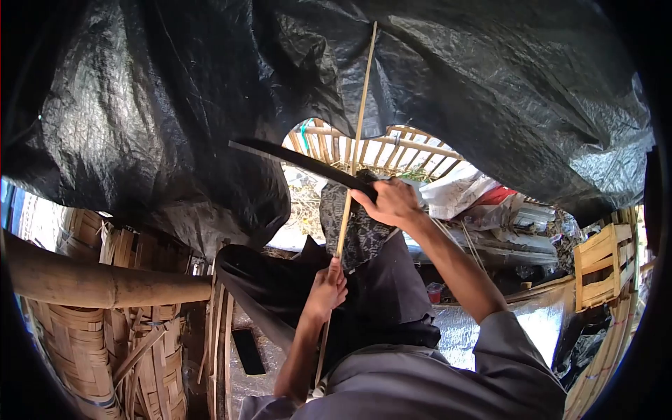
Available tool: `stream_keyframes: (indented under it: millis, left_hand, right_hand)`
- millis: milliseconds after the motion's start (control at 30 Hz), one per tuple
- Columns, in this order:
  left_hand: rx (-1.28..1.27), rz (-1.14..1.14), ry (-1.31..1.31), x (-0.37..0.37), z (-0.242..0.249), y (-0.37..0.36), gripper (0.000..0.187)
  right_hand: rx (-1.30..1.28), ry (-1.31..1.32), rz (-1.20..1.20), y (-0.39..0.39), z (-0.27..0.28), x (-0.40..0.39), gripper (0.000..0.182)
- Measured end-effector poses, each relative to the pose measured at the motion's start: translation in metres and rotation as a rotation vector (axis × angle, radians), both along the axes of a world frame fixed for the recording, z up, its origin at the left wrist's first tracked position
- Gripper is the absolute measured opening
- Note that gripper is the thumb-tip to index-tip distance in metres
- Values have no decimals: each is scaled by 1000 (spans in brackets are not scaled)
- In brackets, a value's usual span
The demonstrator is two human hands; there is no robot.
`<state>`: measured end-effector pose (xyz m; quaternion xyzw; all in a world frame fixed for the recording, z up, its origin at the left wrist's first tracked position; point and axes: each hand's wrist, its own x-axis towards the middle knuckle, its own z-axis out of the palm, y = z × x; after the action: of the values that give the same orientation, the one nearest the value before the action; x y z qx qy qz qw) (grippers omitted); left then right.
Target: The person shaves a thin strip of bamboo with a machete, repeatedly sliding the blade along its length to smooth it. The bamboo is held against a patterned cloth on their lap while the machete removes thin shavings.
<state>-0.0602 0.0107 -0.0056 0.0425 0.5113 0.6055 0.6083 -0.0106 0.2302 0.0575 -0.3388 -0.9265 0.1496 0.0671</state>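
My left hand [327, 290] is closed round a long, thin bamboo strip [363, 94], which runs from my lap up and away from me. My right hand [393, 201] grips a machete [301, 160], its handle hidden in my fingers. The long dark blade points to the left and crosses the strip just beyond my knee, seemingly against it, though contact is hard to make out. Below the blade, a dark patterned cloth [358, 227] lies over my leg.
Black plastic sheeting [210, 84] hangs overhead and in front. On the left are a thick bamboo pole [119, 276], woven bamboo baskets [70, 336] and a phone [248, 351]. A small wooden crate [603, 267] is at right. Slatted bamboo fencing [413, 147] stands beyond.
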Motion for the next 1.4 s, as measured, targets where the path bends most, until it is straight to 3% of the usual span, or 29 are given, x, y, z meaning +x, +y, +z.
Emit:
stream_keyframes:
  millis: [67, 167, 233, 300, 367, 467, 600, 733, 867, 933, 1000, 1067, 1133, 1200, 1267, 1333, 1367, 1400]
  left_hand:
    - [26, -23, 19, 7, 6, -1, 51]
    - [37, -30, 43, 5, 1, 7, 50]
    - [66, -23, 72, 0, -2, 14, 50]
    - [78, -21, 76, -11, 1, 26, 49]
    - [47, -43, -4, -25, 14, 37, 48]
    - [81, -153, -177, -53, 15, 43, 48]
    - [102, -191, -235, -56, 14, 47, 48]
    - [121, -211, -309, -45, 14, 48, 53]
    - [108, -182, -167, -37, 11, 43, 50]
    - [47, -158, -212, -27, 9, 30, 51]
    - [26, -152, -179, -25, 11, 18, 51]
    - [-12, -136, -99, -29, 9, 15, 51]
    - [-2, -140, -98, -32, 11, 17, 50]
    - [-68, -119, -3, -30, 23, 19, 49]
    - [-74, -108, 23, -25, 2, 22, 48]
    - [-110, -61, 461, -11, -39, 24, 48]
    - [47, -14, 892, -4, -44, 19, 52]
    - [48, -16, 890, -2, -30, 20, 52]
  right_hand:
    - [55, -5, 36, -3, 0, 8, 61]
    - [136, 8, 8, 1, -8, 13, 66]
    - [-39, 47, -20, 6, -8, 13, 62]
    - [-23, 26, 26, 2, -4, 17, 62]
    - [110, 13, 121, -3, -7, 23, 61]
    - [107, -158, 226, -7, -4, 18, 63]
    - [174, -89, 283, -10, -10, 11, 59]
    - [275, 7, 225, -10, -13, 2, 58]
    - [251, -47, 224, -2, -12, -4, 59]
    - [242, 40, 106, 14, -11, -13, 66]
    - [-20, -75, -114, 31, 2, -28, 69]
    - [7, 44, -21, 39, -4, -27, 70]
    - [41, -50, 84, 29, 6, -16, 66]
    - [136, -106, 210, 9, 15, -2, 68]
    - [152, -227, 276, -7, 18, 5, 61]
    - [198, -207, 383, -15, 14, 10, 62]
    - [215, -257, 403, -15, 19, 10, 62]
    - [231, -307, 423, -14, 23, 9, 63]
